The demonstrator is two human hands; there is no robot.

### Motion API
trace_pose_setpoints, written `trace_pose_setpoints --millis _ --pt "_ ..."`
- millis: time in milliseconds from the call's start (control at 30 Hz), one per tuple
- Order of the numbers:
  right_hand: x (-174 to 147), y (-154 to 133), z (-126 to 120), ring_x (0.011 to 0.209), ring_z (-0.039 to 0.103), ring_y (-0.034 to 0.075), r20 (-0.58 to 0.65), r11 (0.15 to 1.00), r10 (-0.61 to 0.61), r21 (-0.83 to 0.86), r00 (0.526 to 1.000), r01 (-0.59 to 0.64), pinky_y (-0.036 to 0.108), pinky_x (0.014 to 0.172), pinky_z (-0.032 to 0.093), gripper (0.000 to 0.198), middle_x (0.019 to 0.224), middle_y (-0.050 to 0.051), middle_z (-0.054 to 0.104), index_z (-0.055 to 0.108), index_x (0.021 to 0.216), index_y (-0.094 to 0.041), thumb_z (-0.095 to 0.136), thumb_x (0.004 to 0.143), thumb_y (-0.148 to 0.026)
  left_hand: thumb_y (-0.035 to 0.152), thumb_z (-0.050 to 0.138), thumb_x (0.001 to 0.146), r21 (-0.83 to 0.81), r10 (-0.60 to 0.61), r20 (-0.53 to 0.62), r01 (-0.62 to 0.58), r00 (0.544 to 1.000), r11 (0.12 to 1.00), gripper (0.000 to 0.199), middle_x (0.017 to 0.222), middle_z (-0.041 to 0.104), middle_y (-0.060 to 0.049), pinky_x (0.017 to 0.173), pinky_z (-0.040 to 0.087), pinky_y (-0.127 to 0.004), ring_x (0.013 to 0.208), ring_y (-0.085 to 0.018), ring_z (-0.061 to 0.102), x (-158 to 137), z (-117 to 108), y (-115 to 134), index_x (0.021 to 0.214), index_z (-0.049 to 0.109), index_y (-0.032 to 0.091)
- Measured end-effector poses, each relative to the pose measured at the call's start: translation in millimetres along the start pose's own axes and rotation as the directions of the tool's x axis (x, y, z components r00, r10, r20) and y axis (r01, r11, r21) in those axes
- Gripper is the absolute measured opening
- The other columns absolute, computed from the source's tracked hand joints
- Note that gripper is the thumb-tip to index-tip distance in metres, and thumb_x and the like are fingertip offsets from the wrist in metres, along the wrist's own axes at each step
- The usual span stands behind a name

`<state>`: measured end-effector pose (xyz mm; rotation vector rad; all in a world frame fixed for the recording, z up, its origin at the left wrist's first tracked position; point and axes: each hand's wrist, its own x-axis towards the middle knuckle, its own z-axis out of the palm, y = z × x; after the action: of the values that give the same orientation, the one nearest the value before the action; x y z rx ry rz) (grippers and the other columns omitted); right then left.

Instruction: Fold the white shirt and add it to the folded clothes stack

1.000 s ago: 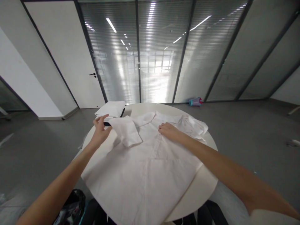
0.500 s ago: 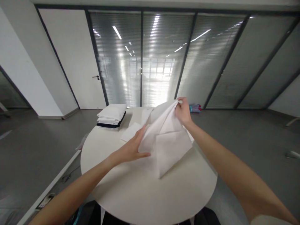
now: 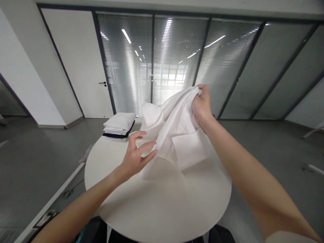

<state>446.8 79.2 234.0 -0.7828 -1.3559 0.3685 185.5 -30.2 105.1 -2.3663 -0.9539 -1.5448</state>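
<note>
My right hand [image 3: 202, 105] grips a bunched upper edge of a white cloth garment [image 3: 174, 130] and holds it up over the far side of the round table. From that grip the fabric hangs in loose folds, with a square flap [image 3: 191, 148] at the lower right and a puffed-out part at the left. Beside the garment's left edge is my left hand [image 3: 138, 153], fingers spread and curved. Whether its fingertips touch the fabric I cannot tell. The garment's exact kind is hard to make out.
A stack of folded white cloths [image 3: 119, 123] with a dark layer near its bottom sits at the table's back left. The white round table [image 3: 162, 209] has dark chairs [image 3: 95, 229] at its near edge. Behind stand a glass partition [image 3: 177, 50] and a white door [image 3: 76, 64].
My right hand has risen, lifting the garment higher. My left hand has drawn back left with its fingers more curved. The fabric now billows at the left, and its lower corner has swung up.
</note>
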Motion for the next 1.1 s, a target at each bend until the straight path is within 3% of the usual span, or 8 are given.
trace_pose_setpoints --millis 200,300,400,500,633,967,1033,1100 --pt "-59 -36 48 0.065 0.052 0.014 0.470 0.979 0.044 0.154 0.882 -0.131 0.025 0.058 0.046 0.017 0.078 -0.004 0.047 0.043 0.100 -0.030 0.055 0.091 -0.038 0.063 0.084 0.063 -0.029 -0.258 0.129 0.263 0.958 0.964 0.125 0.148 0.041 -0.018 0.103 0.043 -0.055 0.134 -0.044 0.043 47 -4 15 0.158 0.011 0.025" --pt "-85 -33 54 0.065 0.054 0.014 0.476 0.981 0.075 0.125 0.877 -0.151 0.026 0.061 0.048 0.021 0.079 -0.004 0.052 0.041 0.108 -0.031 0.050 0.095 -0.044 0.056 0.080 0.072 0.007 -0.428 0.209 0.436 0.879 0.900 0.101 0.130 0.060 -0.013 0.094 0.049 -0.050 0.116 -0.041 0.059 53 7 -2 0.152 0.026 0.024" --pt "-107 -13 44 0.086 0.062 0.017 0.561 0.996 0.088 -0.028 0.823 -0.087 0.031 0.077 0.051 0.045 0.102 0.001 0.063 0.040 0.123 -0.030 0.062 0.089 -0.048 0.046 0.073 0.081 -0.106 -0.441 0.059 0.445 0.895 0.889 0.058 0.121 0.065 -0.009 0.095 0.050 -0.043 0.114 -0.033 0.062 50 14 -25 0.129 0.049 0.022" --pt "-127 12 28 0.097 0.064 0.023 0.690 0.960 0.200 -0.280 0.696 0.002 0.037 0.087 0.050 0.052 0.111 0.007 0.067 0.049 0.128 -0.021 0.068 0.085 -0.044 0.040 0.075 0.078 -0.256 -0.436 -0.109 0.398 0.893 0.881 0.049 0.116 0.065 -0.008 0.095 0.051 -0.041 0.111 -0.029 0.062 46 16 -40 0.116 0.052 0.020" --pt "-133 30 3 0.097 0.067 0.026 0.731 0.945 0.249 -0.326 0.635 0.005 0.035 0.082 0.052 0.040 0.109 0.008 0.073 0.065 0.118 -0.017 0.054 0.094 -0.047 0.037 0.075 0.076 -0.245 -0.457 -0.112 0.421 0.882 0.873 0.043 0.108 0.065 -0.006 0.090 0.052 -0.042 0.103 -0.027 0.064 44 10 -42 0.110 0.053 0.021" --pt "-90 87 -70 0.097 0.070 0.030 0.114 0.924 0.381 -0.019 0.918 -0.381 0.045 0.088 0.054 0.062 0.110 0.013 0.074 0.076 0.098 -0.017 0.066 0.073 -0.073 0.030 0.073 0.079 -0.195 -0.438 -0.274 0.397 0.856 0.897 0.029 0.087 0.061 0.002 0.071 0.051 -0.030 0.079 -0.018 0.061 57 -24 -47 0.098 0.054 0.022" --pt "-91 93 -66 0.111 0.065 0.032 -0.082 0.934 0.350 -0.038 0.933 -0.354 0.049 0.099 0.049 0.070 0.122 0.014 0.070 0.073 0.108 -0.017 0.067 0.069 -0.075 0.027 0.072 0.080 -0.223 -0.422 -0.317 0.366 0.849 0.903 0.026 0.087 0.060 0.002 0.072 0.051 -0.030 0.079 -0.017 0.061 63 -24 -46 0.097 0.054 0.022" --pt "-100 87 -51 0.130 0.054 0.031 -0.057 0.956 0.287 -0.051 0.956 -0.290 0.049 0.108 0.042 0.083 0.144 0.014 0.056 0.061 0.133 -0.022 0.065 0.071 -0.077 0.025 0.072 0.081 -0.275 -0.404 -0.326 0.323 0.854 0.905 0.026 0.090 0.061 0.001 0.076 0.052 -0.030 0.083 -0.017 0.061 70 -16 -39 0.098 0.054 0.022"
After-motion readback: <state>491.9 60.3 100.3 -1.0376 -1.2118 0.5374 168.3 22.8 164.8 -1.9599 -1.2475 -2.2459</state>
